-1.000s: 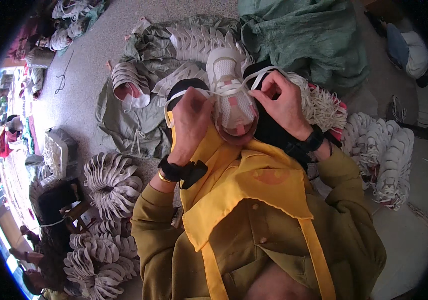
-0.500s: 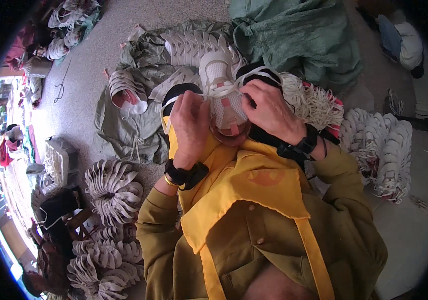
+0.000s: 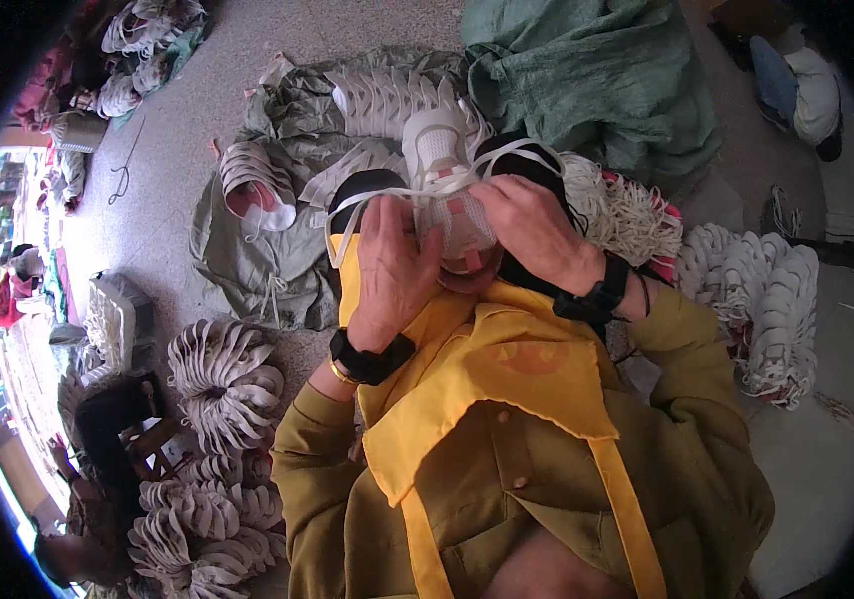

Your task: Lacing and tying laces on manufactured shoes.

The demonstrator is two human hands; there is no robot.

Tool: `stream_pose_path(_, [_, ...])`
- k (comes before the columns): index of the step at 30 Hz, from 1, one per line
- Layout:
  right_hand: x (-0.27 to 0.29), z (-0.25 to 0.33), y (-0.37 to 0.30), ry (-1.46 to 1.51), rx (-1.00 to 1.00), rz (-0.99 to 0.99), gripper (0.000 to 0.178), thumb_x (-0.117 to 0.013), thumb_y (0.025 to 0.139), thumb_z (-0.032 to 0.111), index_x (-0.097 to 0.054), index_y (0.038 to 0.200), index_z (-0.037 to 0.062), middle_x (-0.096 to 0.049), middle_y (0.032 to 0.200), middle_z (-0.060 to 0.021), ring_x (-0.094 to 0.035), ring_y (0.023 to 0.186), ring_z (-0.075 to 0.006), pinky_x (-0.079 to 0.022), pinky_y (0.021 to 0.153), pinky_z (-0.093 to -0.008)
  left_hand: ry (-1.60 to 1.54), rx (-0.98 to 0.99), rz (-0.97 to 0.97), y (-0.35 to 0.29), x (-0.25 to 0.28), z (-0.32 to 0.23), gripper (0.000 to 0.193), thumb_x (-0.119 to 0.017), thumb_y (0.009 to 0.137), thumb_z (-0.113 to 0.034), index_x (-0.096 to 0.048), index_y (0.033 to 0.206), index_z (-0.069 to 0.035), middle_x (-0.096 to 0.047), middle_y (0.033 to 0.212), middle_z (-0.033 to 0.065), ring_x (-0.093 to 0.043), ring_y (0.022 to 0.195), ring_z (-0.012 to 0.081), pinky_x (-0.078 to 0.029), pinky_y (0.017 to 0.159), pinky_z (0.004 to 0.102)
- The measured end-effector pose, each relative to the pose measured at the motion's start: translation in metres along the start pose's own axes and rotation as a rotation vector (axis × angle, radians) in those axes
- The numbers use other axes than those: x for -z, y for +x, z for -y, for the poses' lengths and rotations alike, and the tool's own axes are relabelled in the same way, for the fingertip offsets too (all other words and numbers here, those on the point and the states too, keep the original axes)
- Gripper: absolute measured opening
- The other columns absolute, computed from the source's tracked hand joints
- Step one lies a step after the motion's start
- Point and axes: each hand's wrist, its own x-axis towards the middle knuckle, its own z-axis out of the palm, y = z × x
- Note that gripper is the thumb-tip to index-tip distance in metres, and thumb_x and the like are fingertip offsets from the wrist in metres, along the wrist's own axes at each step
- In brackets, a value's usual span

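A white mesh shoe upper (image 3: 439, 145) with pink parts lies between my knees, over the yellow apron (image 3: 507, 329). A white shoelace (image 3: 409, 191) runs across it and loops out to both sides over my dark-clad knees. My left hand (image 3: 393, 265) is on the left of the upper, fingers bent and closed at the lace; part of the grip is hidden. On the other side my right hand (image 3: 532, 220) has its fingers pinched together near the lace and the upper's edge.
Stacked shoe uppers (image 3: 392, 100) and one loose upper (image 3: 257, 187) lie on a grey-green sheet (image 3: 242, 255) ahead. A bundle of white laces (image 3: 616, 210) is at right, beside more stacked uppers (image 3: 756, 299). More piles (image 3: 225, 384) stand at left, near another person (image 3: 97, 529).
My left hand has shifted slightly right and down, its fingers now lower over the upper. My right hand has moved a little left, and the lace now stretches across between the hands.
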Motion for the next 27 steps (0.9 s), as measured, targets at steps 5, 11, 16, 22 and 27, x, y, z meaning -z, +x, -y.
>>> stream_pose_path(5, [0.009,0.0,0.013,-0.097,0.028,0.093,0.015,-0.059,0.08,0.004,-0.059,0.095,-0.0006,-0.058,0.094,-0.0127,-0.063,0.092,-0.0309,-0.054,0.079,-0.0395,0.182,-0.031,0.07,0.003,-0.004,0.003,0.025,-0.06,0.08,-0.002,-0.045,0.099,0.004,-0.049,0.093,0.0248,-0.05,0.089,0.0448,-0.042,0.075,0.0521])
stream_pose_path(11, [0.0,-0.006,0.021,-0.132,0.158,-0.045,0.012,-0.06,0.082,0.008,-0.057,0.092,0.0013,-0.051,0.094,-0.0111,-0.059,0.09,-0.0285,-0.053,0.076,-0.0383,0.192,-0.023,0.017,0.002,-0.008,0.007,0.022,-0.063,0.082,-0.002,-0.049,0.099,0.003,-0.055,0.09,0.0229,-0.056,0.084,0.0446,-0.046,0.073,0.0499])
stream_pose_path(16, [0.004,0.019,0.018,0.29,0.062,-0.06,0.01,-0.06,0.086,0.006,-0.055,0.093,0.0009,-0.054,0.091,-0.0137,-0.06,0.087,-0.0336,-0.052,0.073,-0.0406,0.063,0.027,0.02,-0.001,-0.007,0.013,0.021,-0.063,0.084,-0.002,-0.048,0.099,0.003,-0.055,0.091,0.0232,-0.055,0.083,0.0438,-0.045,0.071,0.0492])
stream_pose_path(22, [-0.016,0.023,0.029,0.411,-0.056,-0.047,0.012,-0.065,0.085,0.003,-0.06,0.096,0.0009,-0.058,0.087,-0.0162,-0.062,0.081,-0.039,-0.051,0.068,-0.0438,-0.013,-0.002,0.012,0.0,-0.004,0.012,0.02,-0.06,0.084,0.002,-0.045,0.098,0.003,-0.052,0.089,0.0239,-0.053,0.08,0.0445,-0.043,0.067,0.0505])
stream_pose_path(27, [-0.031,0.019,0.031,0.276,-0.042,0.018,0.015,-0.064,0.084,0.004,-0.062,0.098,0.0022,-0.058,0.092,-0.015,-0.062,0.082,-0.0374,-0.052,0.068,-0.0434,-0.072,0.013,0.017,0.0,-0.006,0.017,0.016,-0.059,0.084,0.003,-0.047,0.095,0.002,-0.053,0.088,0.0232,-0.054,0.08,0.0439,-0.044,0.067,0.0489])
